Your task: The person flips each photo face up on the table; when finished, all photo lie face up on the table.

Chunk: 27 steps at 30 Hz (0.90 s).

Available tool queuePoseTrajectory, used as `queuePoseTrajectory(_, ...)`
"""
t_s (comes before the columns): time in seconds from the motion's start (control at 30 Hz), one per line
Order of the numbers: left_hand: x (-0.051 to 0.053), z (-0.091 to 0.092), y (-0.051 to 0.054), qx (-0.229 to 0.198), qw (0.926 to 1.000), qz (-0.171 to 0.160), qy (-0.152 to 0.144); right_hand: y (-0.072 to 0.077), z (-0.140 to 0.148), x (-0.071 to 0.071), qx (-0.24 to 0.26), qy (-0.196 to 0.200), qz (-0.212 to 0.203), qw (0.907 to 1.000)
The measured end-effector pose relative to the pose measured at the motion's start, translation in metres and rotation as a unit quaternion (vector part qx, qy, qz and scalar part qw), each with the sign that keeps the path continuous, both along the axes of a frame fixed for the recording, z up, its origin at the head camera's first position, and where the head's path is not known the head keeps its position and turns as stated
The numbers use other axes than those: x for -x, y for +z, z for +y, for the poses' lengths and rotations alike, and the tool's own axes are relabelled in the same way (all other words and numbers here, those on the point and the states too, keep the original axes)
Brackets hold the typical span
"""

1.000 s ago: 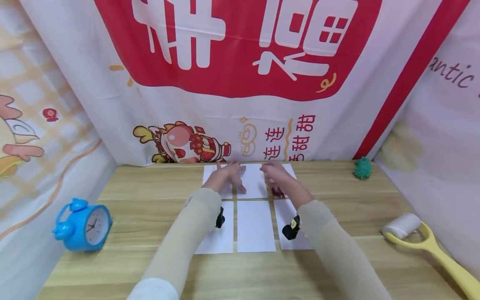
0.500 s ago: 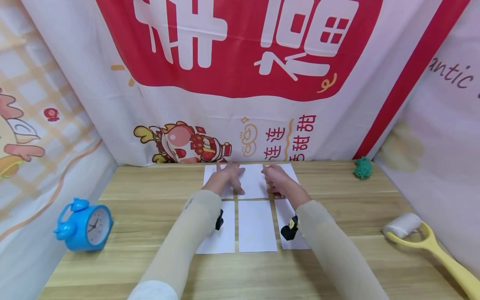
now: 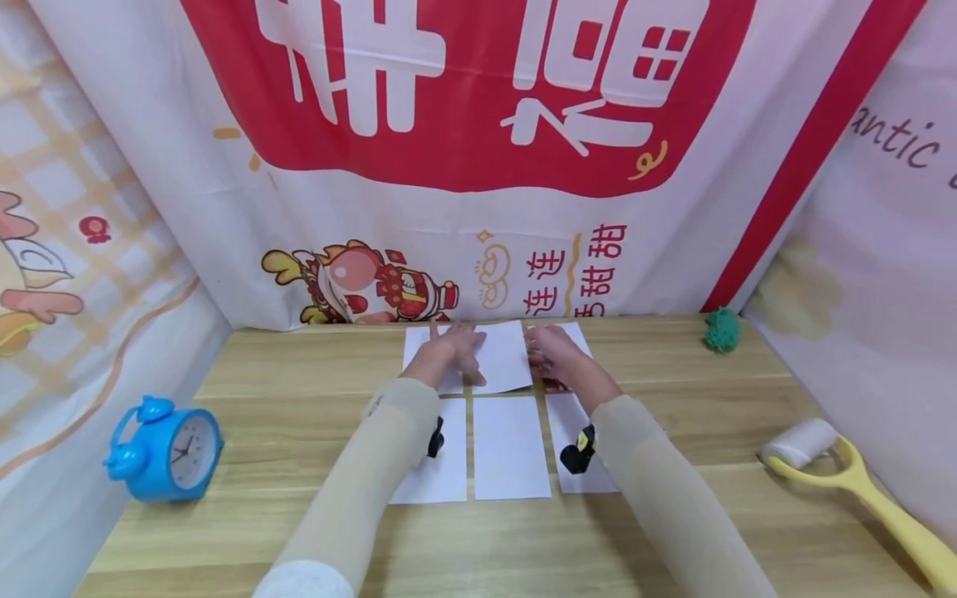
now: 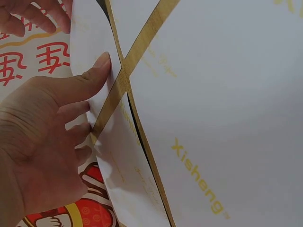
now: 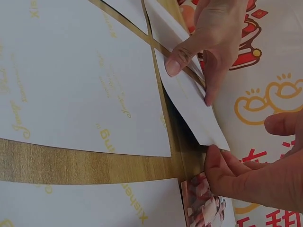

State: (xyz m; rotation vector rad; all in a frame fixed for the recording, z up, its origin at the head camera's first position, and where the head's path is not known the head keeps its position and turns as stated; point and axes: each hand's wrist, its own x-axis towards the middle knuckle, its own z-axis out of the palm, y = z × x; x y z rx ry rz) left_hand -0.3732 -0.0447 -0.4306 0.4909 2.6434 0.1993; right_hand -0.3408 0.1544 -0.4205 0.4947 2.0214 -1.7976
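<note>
Several sheets of white photo paper lie in two rows, yellow Xisheng lettering on their upper faces. My left hand (image 3: 456,353) is spread over the back left and back middle sheets, its thumb (image 4: 97,71) straight. The back middle sheet of photo paper (image 5: 191,104) is raised along its right edge, with a dark gap beneath. At that edge my right hand (image 3: 553,350) pinches the sheet between thumb (image 5: 218,172) and fingers; one digit stands off it. Partly hidden by the right hand, the back right sheet shows a printed picture (image 5: 203,203) face up.
A blue alarm clock (image 3: 172,448) stands at the left. On the right lies a yellow-handled lint roller (image 3: 830,465), with a green tuft (image 3: 722,330) behind it. A printed cloth (image 3: 478,178) hangs right behind the table's back edge.
My right hand has closed in on the back middle sheet, and that sheet's right edge has risen off the table. My left hand stays where it was.
</note>
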Motion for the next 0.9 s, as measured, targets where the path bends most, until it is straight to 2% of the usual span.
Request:
queuePoseTrajectory(0.17, 0.001, -0.001, -0.002, 0.001, 1.0, 0.002, 0.0, 0.0, -0.002, -0.001, -0.009, 0.007, 0.004, 0.9999)
queuePoseTrajectory(0.4, 0.003, -0.002, -0.004, -0.002, 1.0, 0.003, -0.004, -0.005, 0.004, -0.004, -0.066, 0.044, 0.034, 0.9963)
queuePoseTrajectory(0.6, 0.003, -0.003, -0.004, -0.015, 0.9999, 0.005, -0.001, -0.012, 0.008, -0.006, -0.093, 0.055, 0.04, 0.9933)
queuePoseTrajectory(0.77, 0.001, -0.005, -0.004, -0.026, 0.9996, 0.009, 0.001, -0.014, 0.009, -0.011, -0.128, 0.084, 0.044, 0.9872)
queuePoseTrajectory(0.9, 0.0, -0.005, -0.003, -0.031, 0.9995, 0.007, 0.003, -0.016, 0.009, -0.012, -0.144, 0.091, 0.045, 0.9842)
